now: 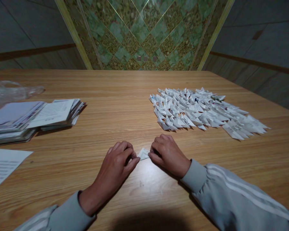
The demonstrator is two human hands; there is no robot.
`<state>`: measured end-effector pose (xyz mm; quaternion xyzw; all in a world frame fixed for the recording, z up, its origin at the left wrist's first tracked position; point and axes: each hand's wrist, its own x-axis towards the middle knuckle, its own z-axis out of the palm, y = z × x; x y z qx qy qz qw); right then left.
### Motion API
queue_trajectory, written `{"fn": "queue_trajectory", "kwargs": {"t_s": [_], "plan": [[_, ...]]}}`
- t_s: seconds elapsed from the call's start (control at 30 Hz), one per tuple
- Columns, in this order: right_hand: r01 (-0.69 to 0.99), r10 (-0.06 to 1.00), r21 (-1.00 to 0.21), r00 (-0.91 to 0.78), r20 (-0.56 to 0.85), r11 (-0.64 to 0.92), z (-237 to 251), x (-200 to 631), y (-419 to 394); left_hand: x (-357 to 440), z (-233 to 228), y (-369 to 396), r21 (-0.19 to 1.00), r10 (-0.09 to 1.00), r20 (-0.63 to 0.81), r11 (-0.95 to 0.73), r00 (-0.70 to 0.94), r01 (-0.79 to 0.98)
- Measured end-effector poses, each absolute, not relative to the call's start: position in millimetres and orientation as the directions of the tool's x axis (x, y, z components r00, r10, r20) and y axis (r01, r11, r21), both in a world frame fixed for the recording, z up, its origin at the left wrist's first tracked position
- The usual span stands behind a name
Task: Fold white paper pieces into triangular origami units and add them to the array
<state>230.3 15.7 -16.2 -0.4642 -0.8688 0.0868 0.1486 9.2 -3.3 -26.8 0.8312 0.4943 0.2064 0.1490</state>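
Between my two hands, low over the table, is a small folded piece of printed paper (144, 154), white with a pointed top. My left hand (120, 160) pinches its left corner between thumb and fingers. On the other side, my right hand (168, 152) grips the right corner, its fingers curled and hiding that end. Beyond my right hand lies a wide group of folded paper boats (183, 109), white with print on them, set close together in rows.
Stacks of printed paper sheets (55, 112) lie at the left, with a crumpled clear plastic bag (9, 91) behind them. A loose printed sheet (7, 163) rests nearer to me. The wooden table (115, 112) reaches back toward a patterned tiled wall (144, 32).
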Motion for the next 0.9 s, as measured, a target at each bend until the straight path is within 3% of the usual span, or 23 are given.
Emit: {"fn": "queue_trajectory", "kwargs": {"t_s": [0.27,0.53,0.73,0.9], "plan": [[0.828,0.840,-0.152,-0.516,0.168,0.539,-18,224,13,10,-29,-2,0.396,0.862,0.240,-0.507,0.447,0.765],[0.834,0.846,-0.146,-0.519,0.125,0.533,-12,229,10,12,-33,-3,0.151,0.639,0.457,-0.741,0.619,0.654],[0.797,0.822,-0.201,-0.551,0.144,0.569,-11,237,15,13,-28,-1,0.158,0.644,0.401,-0.749,0.652,0.643],[0.656,0.692,-0.219,-0.684,0.232,0.722,-12,234,17,13,-26,0,0.158,0.606,0.445,-0.778,0.659,0.609]]}}
